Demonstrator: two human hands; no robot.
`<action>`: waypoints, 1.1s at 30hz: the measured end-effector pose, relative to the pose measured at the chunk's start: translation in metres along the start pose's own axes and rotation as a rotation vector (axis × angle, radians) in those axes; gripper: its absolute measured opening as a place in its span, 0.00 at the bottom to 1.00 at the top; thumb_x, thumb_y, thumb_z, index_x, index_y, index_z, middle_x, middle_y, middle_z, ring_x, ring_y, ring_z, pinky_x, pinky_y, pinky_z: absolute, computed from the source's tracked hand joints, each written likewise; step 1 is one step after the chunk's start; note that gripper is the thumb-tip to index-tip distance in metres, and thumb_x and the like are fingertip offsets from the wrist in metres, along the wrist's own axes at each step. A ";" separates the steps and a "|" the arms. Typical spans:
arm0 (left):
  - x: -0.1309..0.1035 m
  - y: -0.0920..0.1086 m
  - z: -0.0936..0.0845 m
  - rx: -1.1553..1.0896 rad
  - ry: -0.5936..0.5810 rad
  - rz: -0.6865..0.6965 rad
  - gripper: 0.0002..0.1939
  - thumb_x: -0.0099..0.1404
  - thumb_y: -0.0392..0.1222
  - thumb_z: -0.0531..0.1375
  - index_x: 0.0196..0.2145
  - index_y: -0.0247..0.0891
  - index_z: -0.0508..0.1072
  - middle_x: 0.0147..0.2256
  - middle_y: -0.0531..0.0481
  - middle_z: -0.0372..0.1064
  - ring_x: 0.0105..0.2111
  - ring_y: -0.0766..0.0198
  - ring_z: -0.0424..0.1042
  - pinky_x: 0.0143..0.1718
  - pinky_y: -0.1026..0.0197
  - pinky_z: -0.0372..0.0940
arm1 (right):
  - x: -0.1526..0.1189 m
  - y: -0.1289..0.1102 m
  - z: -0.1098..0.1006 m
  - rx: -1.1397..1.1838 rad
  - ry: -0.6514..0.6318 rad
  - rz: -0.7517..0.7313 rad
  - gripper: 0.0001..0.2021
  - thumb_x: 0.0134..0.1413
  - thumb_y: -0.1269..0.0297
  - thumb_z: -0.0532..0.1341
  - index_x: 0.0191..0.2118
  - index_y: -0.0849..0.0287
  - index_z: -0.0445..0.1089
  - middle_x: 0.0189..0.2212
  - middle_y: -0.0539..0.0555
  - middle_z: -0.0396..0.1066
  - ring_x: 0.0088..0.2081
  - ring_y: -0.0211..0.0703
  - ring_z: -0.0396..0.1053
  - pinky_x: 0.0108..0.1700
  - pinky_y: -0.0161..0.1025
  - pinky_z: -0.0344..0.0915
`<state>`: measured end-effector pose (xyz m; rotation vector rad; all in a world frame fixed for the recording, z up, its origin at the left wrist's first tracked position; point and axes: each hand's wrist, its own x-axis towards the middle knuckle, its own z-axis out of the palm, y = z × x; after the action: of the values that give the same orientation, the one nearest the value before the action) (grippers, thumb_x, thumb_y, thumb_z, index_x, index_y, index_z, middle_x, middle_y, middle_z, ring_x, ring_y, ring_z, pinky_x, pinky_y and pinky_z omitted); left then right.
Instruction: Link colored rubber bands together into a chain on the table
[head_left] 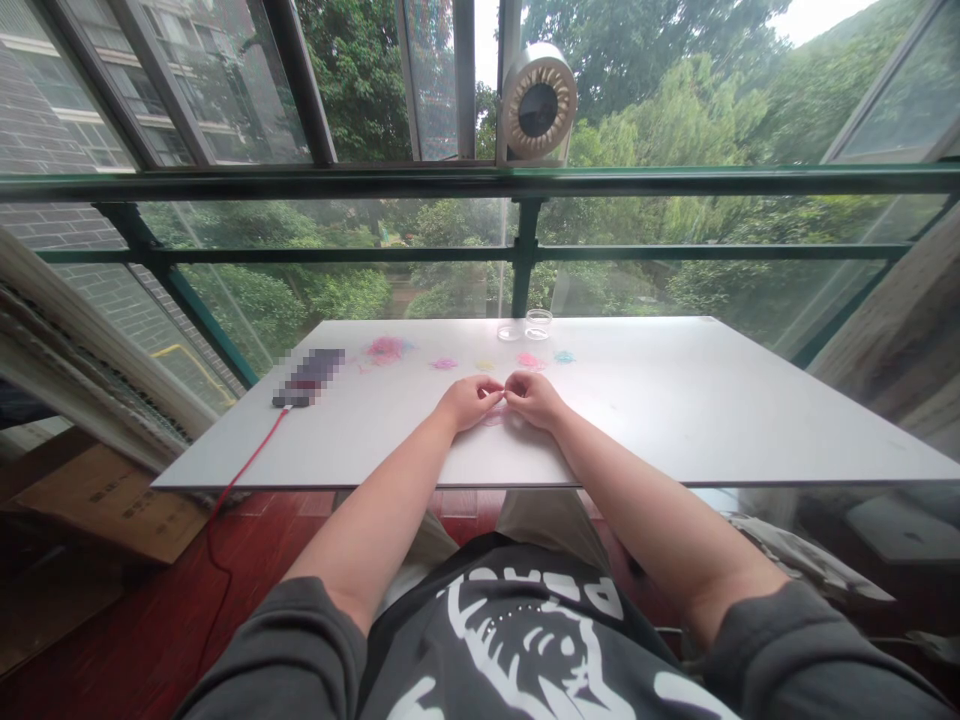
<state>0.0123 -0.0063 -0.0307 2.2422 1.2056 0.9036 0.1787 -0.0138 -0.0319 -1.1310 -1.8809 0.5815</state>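
My left hand and my right hand meet fingertip to fingertip over the white table. Both are closed in a pinch; whatever is between the fingers is too small to make out. Under and between them lies a faint pink patch. Just beyond the hands are small piles: a pink one, a pale yellow one, a blue one and a magenta one. A larger pink-red pile lies farther left.
Two clear round dishes stand near the table's far edge. At the left lies a blurred dark device with a red cable running off the table. A green railing crosses behind; a cardboard box is on the floor.
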 end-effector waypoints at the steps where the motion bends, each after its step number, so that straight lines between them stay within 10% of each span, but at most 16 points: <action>1: 0.000 -0.001 0.000 0.011 0.003 -0.007 0.13 0.57 0.47 0.55 0.34 0.39 0.74 0.30 0.52 0.73 0.27 0.67 0.67 0.32 0.65 0.62 | 0.000 0.000 0.000 -0.004 0.003 0.001 0.03 0.38 0.67 0.54 0.22 0.61 0.61 0.17 0.46 0.59 0.21 0.32 0.55 0.24 0.31 0.52; 33: 0.002 -0.005 0.002 0.052 0.063 0.007 0.12 0.52 0.49 0.57 0.24 0.36 0.67 0.22 0.53 0.65 0.24 0.68 0.62 0.27 0.65 0.58 | 0.000 -0.001 0.000 -0.094 -0.004 0.014 0.05 0.36 0.65 0.55 0.20 0.59 0.56 0.16 0.45 0.55 0.21 0.32 0.52 0.24 0.32 0.49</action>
<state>0.0112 -0.0024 -0.0347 2.2753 1.2642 0.9622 0.1779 -0.0141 -0.0306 -1.2057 -1.9227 0.5080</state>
